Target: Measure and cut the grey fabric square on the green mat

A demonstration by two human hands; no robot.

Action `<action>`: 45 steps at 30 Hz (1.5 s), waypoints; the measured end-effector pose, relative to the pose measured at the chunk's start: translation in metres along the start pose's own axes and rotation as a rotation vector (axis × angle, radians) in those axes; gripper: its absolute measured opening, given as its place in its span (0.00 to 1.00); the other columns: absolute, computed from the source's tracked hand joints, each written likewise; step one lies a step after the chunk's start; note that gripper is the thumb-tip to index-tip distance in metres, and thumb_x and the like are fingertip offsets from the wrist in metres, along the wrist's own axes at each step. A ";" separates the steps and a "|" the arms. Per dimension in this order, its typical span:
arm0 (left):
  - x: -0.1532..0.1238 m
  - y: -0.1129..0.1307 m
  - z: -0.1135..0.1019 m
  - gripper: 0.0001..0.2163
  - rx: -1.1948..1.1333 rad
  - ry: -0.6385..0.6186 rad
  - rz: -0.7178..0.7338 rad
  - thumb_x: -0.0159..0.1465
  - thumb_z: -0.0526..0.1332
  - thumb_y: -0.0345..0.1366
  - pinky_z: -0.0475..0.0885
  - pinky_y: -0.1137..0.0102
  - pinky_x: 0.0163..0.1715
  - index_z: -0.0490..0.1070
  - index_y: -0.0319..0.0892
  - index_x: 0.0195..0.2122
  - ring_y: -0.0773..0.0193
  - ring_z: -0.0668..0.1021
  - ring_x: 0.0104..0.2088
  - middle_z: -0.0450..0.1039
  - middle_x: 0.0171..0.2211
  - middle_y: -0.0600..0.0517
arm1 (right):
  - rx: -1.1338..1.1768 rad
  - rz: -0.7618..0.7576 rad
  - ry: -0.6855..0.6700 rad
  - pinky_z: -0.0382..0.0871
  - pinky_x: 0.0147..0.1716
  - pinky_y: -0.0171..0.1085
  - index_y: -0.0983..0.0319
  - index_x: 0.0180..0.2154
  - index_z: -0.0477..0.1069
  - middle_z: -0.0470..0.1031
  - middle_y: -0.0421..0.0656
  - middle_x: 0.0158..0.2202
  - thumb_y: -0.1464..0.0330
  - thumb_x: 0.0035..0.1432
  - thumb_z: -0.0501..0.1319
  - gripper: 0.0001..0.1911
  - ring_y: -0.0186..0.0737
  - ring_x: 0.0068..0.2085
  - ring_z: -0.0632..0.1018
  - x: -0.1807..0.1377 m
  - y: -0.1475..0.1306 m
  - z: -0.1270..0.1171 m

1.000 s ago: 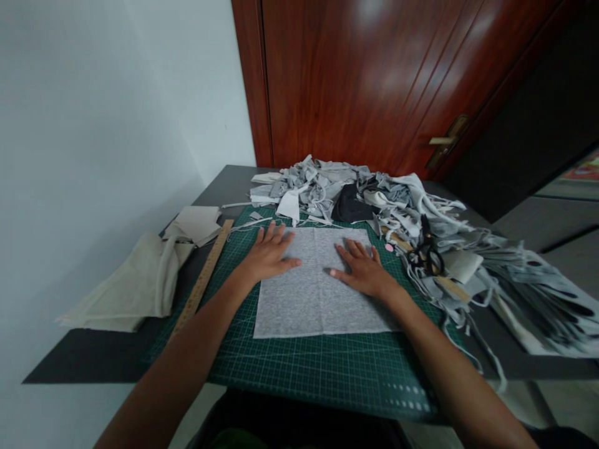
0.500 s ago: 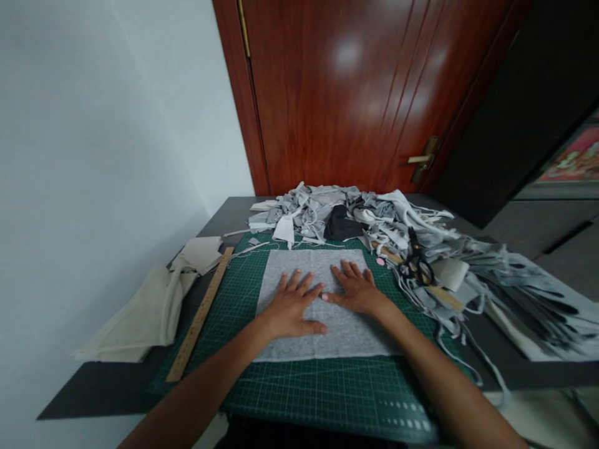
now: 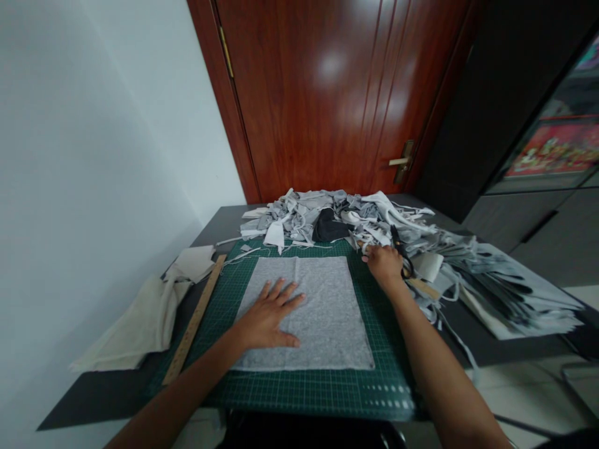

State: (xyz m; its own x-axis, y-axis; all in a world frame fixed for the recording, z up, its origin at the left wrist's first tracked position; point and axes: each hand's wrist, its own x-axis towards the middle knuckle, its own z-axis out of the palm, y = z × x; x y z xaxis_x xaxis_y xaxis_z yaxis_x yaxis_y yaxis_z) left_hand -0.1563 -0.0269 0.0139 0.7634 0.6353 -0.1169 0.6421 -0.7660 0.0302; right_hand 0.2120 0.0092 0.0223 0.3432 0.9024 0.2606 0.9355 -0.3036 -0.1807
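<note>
Far out at nine o'clock from the mat, a folded cream cloth (image 3: 140,321) lay on the dark table (image 3: 93,399), and just beside it a wooden ruler (image 3: 194,327) ran along the left edge of the green cutting mat (image 3: 309,393), pointing toward one o'clock. In the middle of the mat lay the grey fabric square (image 3: 332,305), spread flat with its edges roughly in line with the mat's grid. The left hand (image 3: 267,319) rested on the square's seven o'clock part, palm down and unclenched, its fingers fanned toward one o'clock and pressed on the cloth; it gripped nothing. At twelve o'clock, past the mat's far edge, a heap of grey and white scraps (image 3: 322,215) stood before a red-brown door (image 3: 327,93). The right hand (image 3: 384,265) was off the square, at its two o'clock corner on the mat's edge, fingers curled down against the scraps and just beside the black scissors (image 3: 402,259); whether it had closed on anything could not be told. More strips (image 3: 496,280) trailed off toward three o'clock.
</note>
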 end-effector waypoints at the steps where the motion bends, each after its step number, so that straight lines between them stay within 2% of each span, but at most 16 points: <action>1: 0.000 0.001 -0.001 0.53 0.020 0.023 0.015 0.57 0.58 0.76 0.40 0.36 0.71 0.49 0.51 0.76 0.34 0.43 0.76 0.41 0.77 0.40 | 0.004 -0.016 -0.018 0.71 0.49 0.53 0.65 0.54 0.79 0.80 0.63 0.50 0.67 0.69 0.56 0.19 0.64 0.54 0.79 0.003 0.005 0.002; 4: -0.004 0.006 -0.004 0.49 0.086 0.119 0.099 0.59 0.58 0.74 0.38 0.36 0.72 0.53 0.52 0.75 0.35 0.44 0.76 0.44 0.77 0.41 | 0.016 -0.077 -0.070 0.71 0.50 0.49 0.61 0.51 0.80 0.82 0.57 0.48 0.69 0.66 0.58 0.17 0.57 0.52 0.80 0.010 0.009 0.011; 7: -0.014 0.017 -0.005 0.45 0.120 0.163 0.161 0.61 0.58 0.71 0.38 0.40 0.73 0.56 0.53 0.74 0.38 0.48 0.76 0.50 0.76 0.44 | 0.028 -0.102 -0.090 0.70 0.51 0.53 0.62 0.53 0.80 0.81 0.59 0.51 0.70 0.66 0.55 0.19 0.59 0.54 0.79 0.011 0.007 0.019; 11: -0.034 0.039 0.001 0.47 0.072 0.188 0.114 0.62 0.54 0.72 0.40 0.44 0.74 0.54 0.48 0.75 0.40 0.47 0.76 0.50 0.76 0.42 | 0.074 -0.109 -0.090 0.68 0.52 0.56 0.63 0.55 0.79 0.77 0.62 0.54 0.70 0.66 0.53 0.21 0.62 0.55 0.77 0.010 0.011 0.026; 16: -0.053 0.075 0.016 0.50 -0.040 0.165 0.100 0.59 0.56 0.75 0.39 0.37 0.72 0.53 0.50 0.76 0.35 0.46 0.76 0.47 0.77 0.42 | 0.176 -0.131 -0.038 0.68 0.51 0.51 0.64 0.50 0.78 0.77 0.59 0.51 0.71 0.64 0.54 0.18 0.60 0.54 0.75 0.014 0.017 0.025; 21: -0.056 0.099 0.022 0.49 -0.126 0.121 -0.056 0.58 0.58 0.75 0.42 0.37 0.72 0.55 0.53 0.75 0.35 0.48 0.76 0.48 0.77 0.43 | 0.304 -0.148 0.049 0.70 0.42 0.44 0.71 0.62 0.66 0.79 0.60 0.46 0.74 0.68 0.38 0.28 0.51 0.43 0.78 0.020 0.009 0.027; 23: -0.056 0.103 0.022 0.48 -0.155 0.118 -0.078 0.59 0.57 0.75 0.41 0.38 0.73 0.55 0.54 0.75 0.37 0.47 0.76 0.48 0.77 0.44 | 0.337 -0.189 0.041 0.71 0.40 0.43 0.71 0.62 0.65 0.79 0.59 0.45 0.73 0.69 0.35 0.30 0.49 0.40 0.78 0.019 0.001 0.030; 26: -0.056 0.105 0.022 0.47 -0.185 0.131 -0.079 0.60 0.55 0.75 0.39 0.39 0.73 0.55 0.55 0.75 0.39 0.47 0.77 0.48 0.77 0.45 | 0.352 -0.312 0.000 0.71 0.42 0.43 0.68 0.57 0.71 0.79 0.54 0.42 0.65 0.71 0.43 0.25 0.50 0.40 0.78 0.010 -0.015 0.036; 30: -0.059 0.106 0.027 0.49 -0.180 0.199 -0.104 0.59 0.53 0.77 0.39 0.42 0.74 0.56 0.52 0.74 0.40 0.46 0.77 0.48 0.77 0.44 | 0.316 -0.496 -0.052 0.69 0.52 0.44 0.63 0.57 0.76 0.79 0.53 0.47 0.55 0.71 0.54 0.25 0.52 0.51 0.76 -0.012 -0.036 0.043; 33: -0.060 0.107 0.032 0.51 -0.170 0.265 -0.240 0.59 0.54 0.76 0.42 0.40 0.73 0.56 0.46 0.74 0.36 0.44 0.76 0.47 0.77 0.41 | 0.248 -0.569 -0.084 0.65 0.57 0.45 0.60 0.60 0.76 0.76 0.54 0.54 0.52 0.71 0.55 0.27 0.54 0.56 0.74 -0.023 -0.046 0.048; 37: -0.057 0.105 0.042 0.49 -0.161 0.316 -0.463 0.61 0.55 0.73 0.46 0.35 0.71 0.59 0.42 0.73 0.29 0.46 0.75 0.51 0.75 0.36 | 0.159 -0.575 -0.092 0.64 0.57 0.47 0.59 0.61 0.76 0.76 0.55 0.54 0.53 0.72 0.54 0.27 0.55 0.57 0.73 -0.023 -0.049 0.052; 42: -0.054 0.105 0.052 0.47 -0.173 0.398 -0.493 0.60 0.58 0.73 0.46 0.30 0.69 0.59 0.48 0.73 0.26 0.48 0.75 0.55 0.74 0.39 | 0.085 -0.530 -0.062 0.64 0.56 0.49 0.59 0.61 0.76 0.75 0.56 0.53 0.48 0.71 0.54 0.30 0.58 0.55 0.74 -0.022 -0.045 0.048; 45: -0.055 0.107 0.050 0.49 -0.172 0.420 -0.496 0.59 0.58 0.73 0.47 0.32 0.70 0.60 0.43 0.72 0.27 0.46 0.75 0.52 0.75 0.35 | 0.061 -0.514 -0.045 0.65 0.55 0.52 0.58 0.63 0.75 0.75 0.56 0.53 0.45 0.70 0.55 0.32 0.61 0.54 0.74 -0.026 -0.043 0.046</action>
State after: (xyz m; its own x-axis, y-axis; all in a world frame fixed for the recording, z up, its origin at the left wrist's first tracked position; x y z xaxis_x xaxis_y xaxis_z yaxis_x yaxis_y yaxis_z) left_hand -0.1330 -0.1491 -0.0257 0.3154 0.9187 0.2377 0.8993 -0.3693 0.2342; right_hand 0.1590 0.0133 -0.0206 -0.1645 0.9430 0.2893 0.9753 0.1994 -0.0952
